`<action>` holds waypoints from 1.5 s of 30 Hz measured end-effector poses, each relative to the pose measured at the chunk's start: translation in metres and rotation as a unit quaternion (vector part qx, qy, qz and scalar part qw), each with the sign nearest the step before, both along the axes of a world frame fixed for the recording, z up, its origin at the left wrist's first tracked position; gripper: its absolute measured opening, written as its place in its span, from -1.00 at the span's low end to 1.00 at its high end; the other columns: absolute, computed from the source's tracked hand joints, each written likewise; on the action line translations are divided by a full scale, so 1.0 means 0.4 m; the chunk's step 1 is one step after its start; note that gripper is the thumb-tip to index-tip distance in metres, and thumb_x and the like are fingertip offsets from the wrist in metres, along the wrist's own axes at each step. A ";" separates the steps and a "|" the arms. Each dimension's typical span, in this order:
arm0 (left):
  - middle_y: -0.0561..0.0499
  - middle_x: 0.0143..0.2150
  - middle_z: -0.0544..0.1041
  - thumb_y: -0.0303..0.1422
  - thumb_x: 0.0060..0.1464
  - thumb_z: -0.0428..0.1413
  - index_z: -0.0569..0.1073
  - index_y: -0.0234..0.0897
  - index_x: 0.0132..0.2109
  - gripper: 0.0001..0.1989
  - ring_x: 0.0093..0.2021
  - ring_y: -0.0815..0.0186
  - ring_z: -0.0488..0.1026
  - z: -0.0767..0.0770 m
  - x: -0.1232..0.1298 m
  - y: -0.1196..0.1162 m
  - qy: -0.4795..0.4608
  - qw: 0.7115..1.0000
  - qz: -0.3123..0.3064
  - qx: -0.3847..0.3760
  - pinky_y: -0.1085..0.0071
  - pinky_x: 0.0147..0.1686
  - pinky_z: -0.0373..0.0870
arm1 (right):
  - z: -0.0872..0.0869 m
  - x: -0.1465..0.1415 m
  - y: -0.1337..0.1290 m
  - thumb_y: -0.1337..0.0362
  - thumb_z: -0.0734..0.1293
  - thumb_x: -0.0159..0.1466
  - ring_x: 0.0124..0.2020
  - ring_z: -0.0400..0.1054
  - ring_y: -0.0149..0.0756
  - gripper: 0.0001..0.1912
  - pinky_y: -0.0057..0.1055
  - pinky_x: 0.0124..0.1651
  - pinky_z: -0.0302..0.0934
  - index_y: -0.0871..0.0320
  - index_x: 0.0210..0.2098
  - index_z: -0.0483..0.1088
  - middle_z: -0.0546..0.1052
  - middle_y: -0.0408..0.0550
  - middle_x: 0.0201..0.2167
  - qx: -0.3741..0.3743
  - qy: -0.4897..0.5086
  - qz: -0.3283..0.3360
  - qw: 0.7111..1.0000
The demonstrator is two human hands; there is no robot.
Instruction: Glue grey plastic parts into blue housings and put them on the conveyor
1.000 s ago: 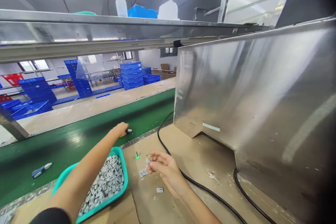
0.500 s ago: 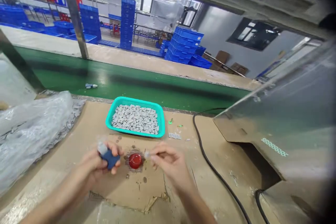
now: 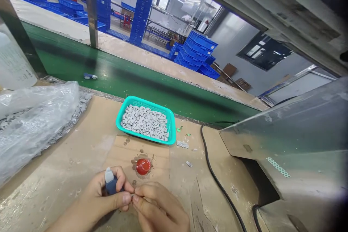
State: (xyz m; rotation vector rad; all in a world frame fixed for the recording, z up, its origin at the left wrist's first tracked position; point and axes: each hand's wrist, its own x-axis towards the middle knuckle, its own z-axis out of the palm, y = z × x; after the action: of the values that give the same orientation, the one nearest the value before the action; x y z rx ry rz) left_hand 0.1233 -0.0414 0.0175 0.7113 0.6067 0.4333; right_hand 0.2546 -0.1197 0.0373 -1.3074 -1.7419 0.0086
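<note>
The blue object with a white cap [image 3: 111, 185] sits just above the cardboard-covered table [image 3: 67, 163], wrapped snugly in the left grip [image 3: 102, 192]. The right grip [image 3: 159, 206] is pinched narrowly against it, on something too small to make out. Work this fine goes best with both hands braced together, beside the red disc [image 3: 143, 166].

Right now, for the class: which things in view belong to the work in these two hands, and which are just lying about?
Seem in use: left hand gripping a blue-and-white part; right hand; teal tray of grey parts; red blob.
Lying about: black cable; plastic bag; blue crates.
</note>
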 end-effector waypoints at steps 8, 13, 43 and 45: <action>0.05 -0.27 0.47 -0.39 -0.13 0.15 0.36 -0.23 -0.30 -0.83 -0.10 0.30 0.35 0.006 -0.009 0.030 0.066 0.992 0.096 -0.039 0.36 0.00 0.12 | -0.030 0.081 0.012 0.50 0.26 0.10 -0.42 0.39 -0.36 -0.85 -0.48 -0.40 0.35 0.19 -0.40 0.43 0.48 -0.01 -0.43 -0.103 0.031 -0.131 0.986; -0.06 -0.10 0.46 -0.42 -0.06 0.11 0.37 -0.24 -0.15 -0.74 0.01 0.23 0.30 0.023 -0.017 0.040 0.016 0.995 0.072 -0.061 0.31 0.08 0.06 | -0.059 0.089 0.021 0.51 0.26 0.11 -0.41 0.38 -0.36 -0.86 -0.47 -0.38 0.33 0.23 -0.41 0.43 0.46 0.01 -0.44 -0.121 0.010 -0.134 0.984; 0.13 -0.40 0.44 -0.46 -0.14 0.14 0.31 -0.24 -0.25 -0.76 -0.44 0.46 0.35 0.023 -0.018 0.050 0.018 0.998 0.011 0.064 0.54 -0.41 0.18 | -0.010 0.089 0.024 0.51 0.31 0.06 -0.40 0.39 -0.32 -0.83 -0.42 -0.36 0.32 0.15 -0.39 0.46 0.48 -0.05 -0.43 -0.101 -0.002 -0.157 0.982; 0.12 -0.44 0.46 -0.48 -0.16 0.14 0.31 -0.25 -0.29 -0.78 -0.45 0.46 0.36 0.026 -0.016 0.047 0.013 0.998 0.002 0.053 0.54 -0.43 0.20 | -0.007 0.084 0.025 0.49 0.31 0.07 -0.37 0.39 -0.31 -0.82 -0.42 -0.38 0.33 0.12 -0.38 0.45 0.48 -0.06 -0.42 -0.118 0.063 -0.161 0.978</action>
State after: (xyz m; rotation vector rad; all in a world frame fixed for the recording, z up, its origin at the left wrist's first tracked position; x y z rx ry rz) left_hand 0.1168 -0.0227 0.0280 0.8186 0.6135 0.4630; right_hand 0.2883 -0.1097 0.0344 -1.7129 -1.4379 0.1149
